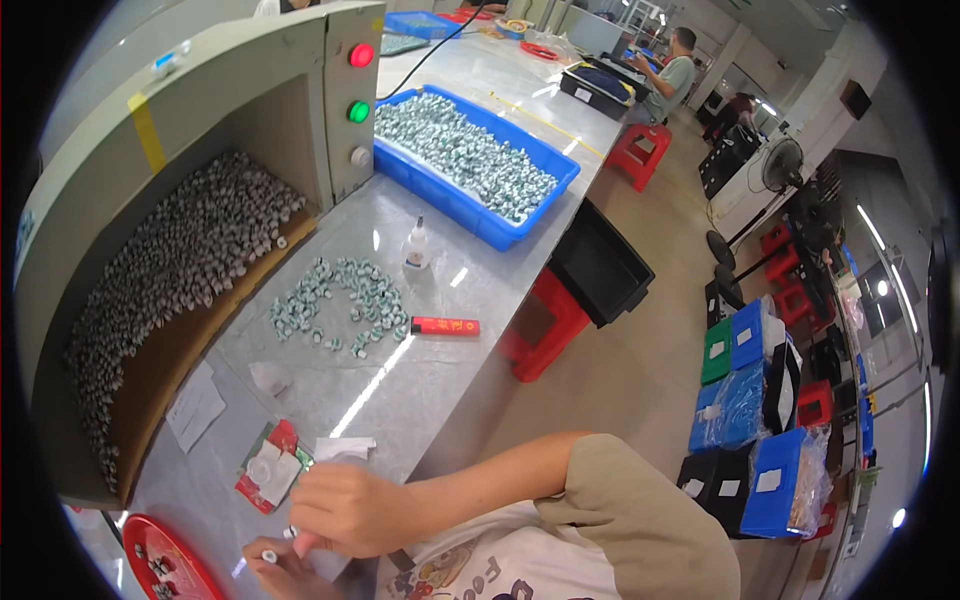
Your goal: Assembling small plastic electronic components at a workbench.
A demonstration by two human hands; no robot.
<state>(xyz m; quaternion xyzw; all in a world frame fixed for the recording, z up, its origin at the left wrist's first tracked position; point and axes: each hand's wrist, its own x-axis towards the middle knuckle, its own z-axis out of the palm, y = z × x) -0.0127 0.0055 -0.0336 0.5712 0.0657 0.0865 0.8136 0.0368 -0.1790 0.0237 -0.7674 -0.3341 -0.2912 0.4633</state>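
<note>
Low in the view, both hands are close together over the near table edge. My left hand [285, 575] is closed, pinching a small white-ended cylindrical part [269, 556]. Just above it, my right hand [350, 508] is closed with its back up; a second small white-ended part [291, 532] shows at its fingertips. Whether the two parts touch, I cannot tell. Left of my hands is a round red tray [200, 572] with several small dark-and-white parts. A red-and-green tissue packet [268, 470] lies just beyond my right hand, beside a folded white tissue [345, 448].
Grey parts heap inside a beige box [352, 20] with red and green lamps. Green-and-white parts fill a blue tray [510, 236] and lie in a loose pile [385, 290]. Nearby are a dropper bottle [417, 247] and red stick-shaped item [445, 327]. A black crate [600, 262] sits on a red stool.
</note>
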